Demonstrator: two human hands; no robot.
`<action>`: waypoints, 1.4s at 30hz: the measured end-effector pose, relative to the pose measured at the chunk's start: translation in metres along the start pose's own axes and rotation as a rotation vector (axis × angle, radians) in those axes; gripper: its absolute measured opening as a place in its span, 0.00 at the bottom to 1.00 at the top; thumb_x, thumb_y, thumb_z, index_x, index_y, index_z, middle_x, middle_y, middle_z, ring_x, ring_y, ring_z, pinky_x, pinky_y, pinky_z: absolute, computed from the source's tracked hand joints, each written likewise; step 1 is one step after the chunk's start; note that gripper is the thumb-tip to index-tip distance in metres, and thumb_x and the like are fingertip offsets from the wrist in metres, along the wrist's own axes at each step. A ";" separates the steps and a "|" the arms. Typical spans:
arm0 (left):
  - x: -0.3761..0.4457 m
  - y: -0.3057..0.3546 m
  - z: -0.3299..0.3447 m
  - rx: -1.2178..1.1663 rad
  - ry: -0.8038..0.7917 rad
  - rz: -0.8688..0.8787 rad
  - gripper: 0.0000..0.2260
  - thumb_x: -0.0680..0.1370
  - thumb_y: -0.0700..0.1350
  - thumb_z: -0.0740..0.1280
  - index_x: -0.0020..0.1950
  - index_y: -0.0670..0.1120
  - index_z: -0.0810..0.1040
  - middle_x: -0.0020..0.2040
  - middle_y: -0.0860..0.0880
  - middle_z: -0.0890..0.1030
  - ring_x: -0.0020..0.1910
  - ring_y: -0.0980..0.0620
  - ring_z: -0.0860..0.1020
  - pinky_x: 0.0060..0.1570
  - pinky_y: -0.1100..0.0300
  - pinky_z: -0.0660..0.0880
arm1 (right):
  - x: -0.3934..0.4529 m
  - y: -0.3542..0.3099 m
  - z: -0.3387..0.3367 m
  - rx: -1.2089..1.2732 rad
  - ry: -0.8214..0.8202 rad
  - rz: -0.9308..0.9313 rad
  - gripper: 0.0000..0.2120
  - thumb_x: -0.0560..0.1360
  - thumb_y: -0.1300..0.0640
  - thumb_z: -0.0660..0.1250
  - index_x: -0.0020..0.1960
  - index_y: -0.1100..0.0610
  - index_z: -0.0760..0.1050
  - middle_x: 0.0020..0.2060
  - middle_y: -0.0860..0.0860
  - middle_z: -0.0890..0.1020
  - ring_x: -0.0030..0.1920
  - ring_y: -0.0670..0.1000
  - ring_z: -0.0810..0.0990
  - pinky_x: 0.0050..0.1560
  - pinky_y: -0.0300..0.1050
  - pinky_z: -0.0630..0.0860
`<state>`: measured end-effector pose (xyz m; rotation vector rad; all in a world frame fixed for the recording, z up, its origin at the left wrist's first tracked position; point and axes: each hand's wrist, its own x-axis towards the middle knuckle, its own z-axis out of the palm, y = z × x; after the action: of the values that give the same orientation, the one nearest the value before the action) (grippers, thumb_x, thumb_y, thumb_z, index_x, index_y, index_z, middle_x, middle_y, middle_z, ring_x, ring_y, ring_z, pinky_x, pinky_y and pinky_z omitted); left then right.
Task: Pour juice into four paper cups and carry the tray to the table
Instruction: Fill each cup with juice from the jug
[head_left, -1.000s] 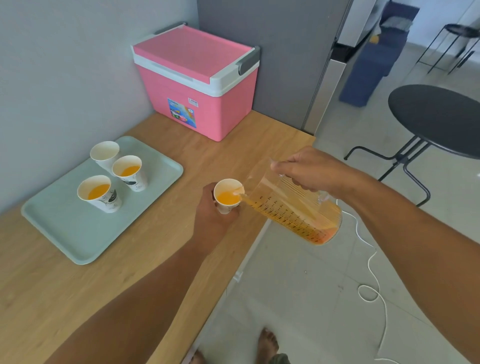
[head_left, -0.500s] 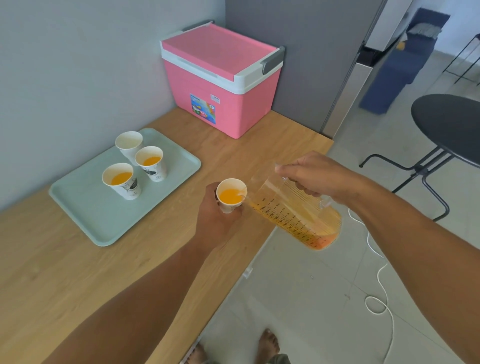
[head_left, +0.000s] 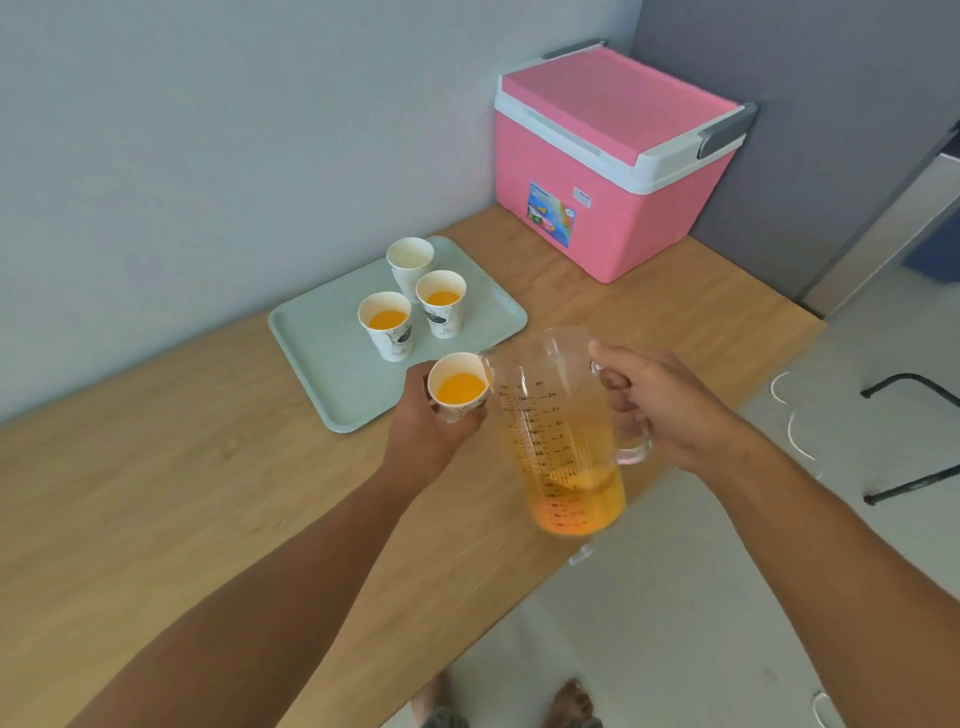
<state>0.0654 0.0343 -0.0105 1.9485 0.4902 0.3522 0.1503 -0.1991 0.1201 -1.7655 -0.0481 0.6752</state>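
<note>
My left hand (head_left: 431, 436) grips a paper cup (head_left: 458, 387) of orange juice just above the near right corner of the pale green tray (head_left: 322, 338). My right hand (head_left: 670, 410) holds the clear measuring jug (head_left: 561, 447) by its handle; the jug is nearly upright, with juice in its lower part and its spout beside the cup's rim. On the tray stand two cups with juice (head_left: 387, 325) (head_left: 441, 302) and one empty cup (head_left: 409, 260) behind them.
A pink cooler box (head_left: 613, 166) stands at the back right of the wooden counter (head_left: 182, 493), against the wall corner. Right of the counter edge are the floor, a white cable (head_left: 795, 431) and black table legs (head_left: 909, 395).
The jug has tipped back from pouring to nearly upright, and the stream into the cup has stopped. The cup in my left hand has moved toward the tray. My view has swung left.
</note>
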 end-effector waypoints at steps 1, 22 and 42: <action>0.001 -0.003 -0.011 -0.001 0.025 -0.012 0.33 0.70 0.53 0.81 0.69 0.53 0.68 0.62 0.57 0.78 0.58 0.58 0.78 0.51 0.68 0.73 | 0.002 -0.001 0.008 0.030 -0.009 -0.009 0.24 0.83 0.47 0.66 0.33 0.50 0.62 0.27 0.46 0.60 0.26 0.47 0.58 0.29 0.43 0.57; 0.128 -0.060 -0.156 0.184 0.226 -0.120 0.32 0.68 0.53 0.82 0.66 0.48 0.72 0.59 0.53 0.80 0.55 0.49 0.79 0.53 0.55 0.75 | 0.033 0.001 0.068 0.192 -0.007 -0.058 0.25 0.83 0.48 0.67 0.31 0.51 0.61 0.27 0.47 0.60 0.27 0.46 0.59 0.29 0.41 0.57; 0.212 -0.073 -0.118 0.195 0.070 -0.093 0.36 0.68 0.55 0.82 0.69 0.48 0.69 0.61 0.49 0.78 0.56 0.46 0.79 0.54 0.52 0.76 | 0.058 0.006 0.046 0.234 0.020 -0.118 0.24 0.85 0.49 0.64 0.33 0.53 0.61 0.30 0.51 0.59 0.31 0.49 0.58 0.36 0.48 0.56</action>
<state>0.1839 0.2579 -0.0240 2.0983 0.6798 0.3235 0.1751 -0.1393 0.0837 -1.5320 -0.0564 0.5540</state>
